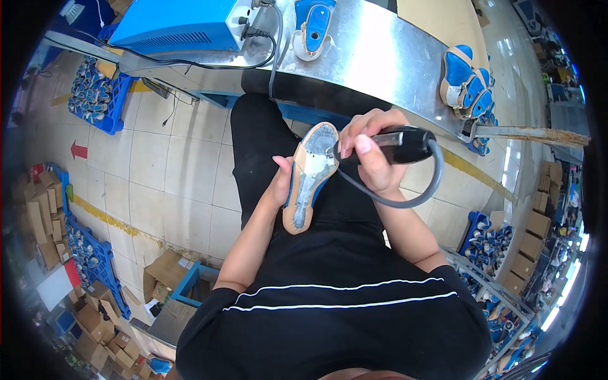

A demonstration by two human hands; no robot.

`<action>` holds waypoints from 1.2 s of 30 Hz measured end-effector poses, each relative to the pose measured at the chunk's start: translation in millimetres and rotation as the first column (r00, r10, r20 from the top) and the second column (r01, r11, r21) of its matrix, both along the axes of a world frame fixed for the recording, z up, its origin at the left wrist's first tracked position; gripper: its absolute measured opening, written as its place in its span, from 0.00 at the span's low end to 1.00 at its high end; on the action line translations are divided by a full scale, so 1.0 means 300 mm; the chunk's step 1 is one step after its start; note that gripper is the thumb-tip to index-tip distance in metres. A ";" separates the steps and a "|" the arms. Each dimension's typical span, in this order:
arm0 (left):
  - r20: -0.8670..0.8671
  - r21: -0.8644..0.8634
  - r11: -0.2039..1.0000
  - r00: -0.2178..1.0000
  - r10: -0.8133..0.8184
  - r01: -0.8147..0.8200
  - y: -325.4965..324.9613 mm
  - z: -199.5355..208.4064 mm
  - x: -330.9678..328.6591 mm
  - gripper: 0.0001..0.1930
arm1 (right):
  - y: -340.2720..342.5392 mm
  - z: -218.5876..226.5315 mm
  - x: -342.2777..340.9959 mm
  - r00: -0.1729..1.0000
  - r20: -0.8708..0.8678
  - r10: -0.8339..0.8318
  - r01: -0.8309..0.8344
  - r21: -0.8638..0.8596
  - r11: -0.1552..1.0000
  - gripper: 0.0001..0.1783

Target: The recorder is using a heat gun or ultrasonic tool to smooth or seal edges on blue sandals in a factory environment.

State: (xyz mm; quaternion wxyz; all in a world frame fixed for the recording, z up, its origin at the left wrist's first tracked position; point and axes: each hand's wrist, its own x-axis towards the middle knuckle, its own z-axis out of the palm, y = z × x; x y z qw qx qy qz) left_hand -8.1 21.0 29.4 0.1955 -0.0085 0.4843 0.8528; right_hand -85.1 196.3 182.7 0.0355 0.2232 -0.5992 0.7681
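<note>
Over the black-trousered lap (347, 201) in the head view, a tan-edged shoe (308, 180) shows its patchy grey-and-white sole (313, 162) upward, grasped by the left hand (277, 185), fingers (282, 164) mostly hidden; the right hand (373, 152) clasps a black cylindrical tool (411, 145) with a grey cable (439, 172).

A head-worn fisheye looks down closely on the shoe (310, 170), its rim seemingly blurred.
</note>
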 end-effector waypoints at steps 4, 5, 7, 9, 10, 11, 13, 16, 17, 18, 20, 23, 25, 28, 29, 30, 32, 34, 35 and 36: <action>0.055 0.073 0.997 0.998 0.026 -0.030 -0.012 -0.013 0.014 0.62 | 0.009 -0.027 -0.043 0.976 0.091 -0.197 0.214 -0.254 0.943 0.06; 0.040 0.051 0.999 0.999 0.011 -0.013 -0.008 -0.018 0.013 0.62 | 0.021 -0.037 -0.048 0.969 0.059 -0.241 0.248 -0.273 0.929 0.06; 0.006 0.020 1.000 1.000 -0.023 0.022 0.007 -0.027 0.004 0.62 | 0.064 -0.031 -0.051 0.971 0.012 -0.237 0.229 -0.315 0.921 0.07; -0.031 -0.054 0.996 0.997 -0.068 0.066 -0.005 -0.039 -0.002 0.61 | 0.079 -0.008 -0.027 0.995 0.005 -0.100 0.095 -0.362 0.927 0.09; -0.017 -0.063 0.993 0.995 -0.097 0.096 -0.004 -0.037 -0.010 0.62 | 0.080 0.016 -0.010 0.999 0.022 -0.047 0.051 -0.307 0.950 0.11; 0.025 -0.058 0.993 0.994 -0.102 0.103 -0.005 -0.034 -0.009 0.62 | 0.067 0.026 0.004 1.000 0.014 -0.007 0.011 -0.294 0.956 0.12; -0.004 -0.096 0.991 0.996 -0.090 0.089 -0.009 -0.009 -0.003 0.62 | 0.024 0.040 0.033 0.999 -0.006 0.046 -0.046 -0.270 0.962 0.14; -0.050 -0.132 0.983 0.990 -0.134 0.126 -0.011 -0.009 -0.009 0.62 | -0.022 0.026 0.041 0.996 -0.025 0.081 -0.085 -0.277 0.957 0.13; -0.049 -0.109 0.989 0.993 -0.108 0.102 -0.004 0.004 -0.003 0.62 | -0.031 0.014 0.040 0.995 -0.019 0.095 -0.097 -0.252 0.963 0.12; -0.048 -0.088 0.993 0.996 -0.081 0.077 0.000 0.014 -0.002 0.62 | -0.033 0.001 0.034 0.994 -0.012 0.110 -0.110 -0.228 0.968 0.12; -0.021 -0.101 0.990 0.994 -0.105 0.103 -0.015 -0.011 0.002 0.63 | -0.049 -0.003 0.028 0.992 -0.009 0.126 -0.125 -0.196 0.973 0.11; -0.069 -0.125 0.987 0.992 -0.109 0.099 -0.009 -0.050 0.009 0.63 | -0.062 0.010 0.034 0.992 -0.028 0.124 -0.127 -0.151 0.980 0.10; -0.051 -0.137 0.985 0.993 -0.107 0.100 -0.008 -0.065 0.002 0.63 | -0.066 0.018 0.028 0.990 -0.031 0.138 -0.139 -0.031 0.990 0.09; 0.006 -0.151 0.984 0.996 -0.092 0.092 -0.002 -0.052 0.002 0.62 | -0.067 0.016 0.018 0.996 0.067 0.065 -0.058 -0.103 0.993 0.09; 0.002 -0.150 0.985 0.996 -0.091 0.090 -0.002 -0.044 0.001 0.62 | -0.056 0.004 0.016 0.995 0.074 0.067 -0.053 -0.167 0.984 0.09; 0.007 -0.182 0.979 0.996 -0.088 0.088 -0.001 -0.035 0.002 0.62 | -0.046 0.004 0.016 0.995 0.055 0.084 -0.071 -0.207 0.976 0.10; 0.016 -0.216 0.973 0.996 -0.083 0.084 0.000 -0.025 0.004 0.62 | -0.042 0.012 0.038 0.993 0.030 0.111 -0.101 -0.222 0.970 0.10; 0.009 -0.210 0.976 0.998 -0.061 0.062 0.005 -0.020 0.000 0.62 | -0.053 0.023 0.057 0.994 -0.038 0.102 -0.108 -0.185 0.977 0.10; 0.010 -0.211 0.975 0.998 -0.062 0.062 0.000 -0.019 -0.002 0.62 | -0.055 0.018 0.061 0.991 -0.048 0.123 -0.130 -0.176 0.976 0.09; -0.009 -0.192 0.978 0.996 -0.090 0.087 -0.007 -0.019 -0.005 0.62 | -0.057 0.012 0.065 0.988 -0.057 0.145 -0.153 -0.166 0.974 0.08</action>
